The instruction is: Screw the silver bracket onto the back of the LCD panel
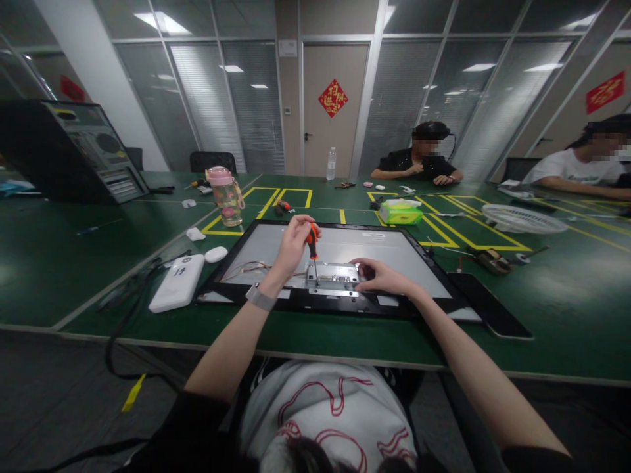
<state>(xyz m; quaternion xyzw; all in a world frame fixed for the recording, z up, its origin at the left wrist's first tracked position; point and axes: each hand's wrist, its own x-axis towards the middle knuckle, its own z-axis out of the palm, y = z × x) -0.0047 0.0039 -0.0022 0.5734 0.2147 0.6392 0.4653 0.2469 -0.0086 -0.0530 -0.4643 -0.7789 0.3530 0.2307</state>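
On the green table, a display panel lay flat, metal bracket upward, the left hand closed in a grip on a near-upright screwdriver, presumably for shaft alignment, the right hand around the bracket's end, apparently bracing it, pinch indeterminable.

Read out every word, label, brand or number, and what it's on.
"招财进宝", as best I can read it: red diamond sign on the door.
Too blurred: right-hand red sign, left-hand red sign, white shirt's print.
Too small: display panel's label, white power bank's markings, wall plate.
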